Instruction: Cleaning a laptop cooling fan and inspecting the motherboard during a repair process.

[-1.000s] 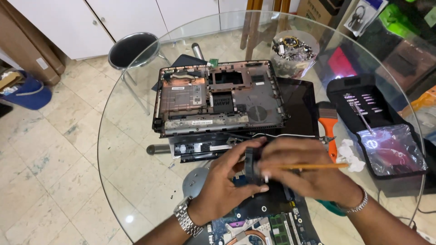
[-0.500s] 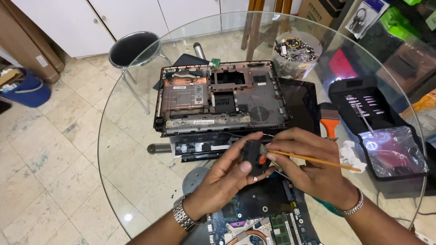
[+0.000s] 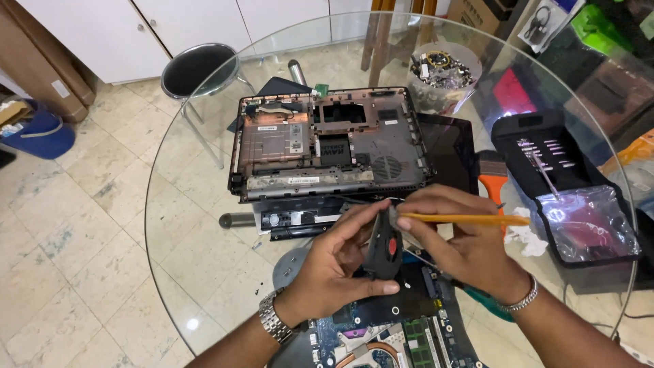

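My left hand (image 3: 334, 269) grips a small black fan part with a red round label (image 3: 386, 245), held upright above the near side of the glass table (image 3: 197, 225). My right hand (image 3: 470, 245) pinches a thin orange stick (image 3: 470, 219) whose left end touches the top of the fan part. Below both hands lies a blue circuit board (image 3: 388, 337). Beyond them rests an opened laptop base (image 3: 327, 143), its insides facing up.
A black tool case with bits (image 3: 545, 157) and a clear plastic bag (image 3: 586, 225) sit at the right. An orange-handled brush (image 3: 492, 177) lies beside a dark panel (image 3: 446, 153). A clear tub of small parts (image 3: 443, 71) stands at the back; a black stool (image 3: 197, 68) is under the glass.
The fan part has been turned upright, its red label now facing me. My right hand has shifted right and the stick's tip now rests on the part's top edge.
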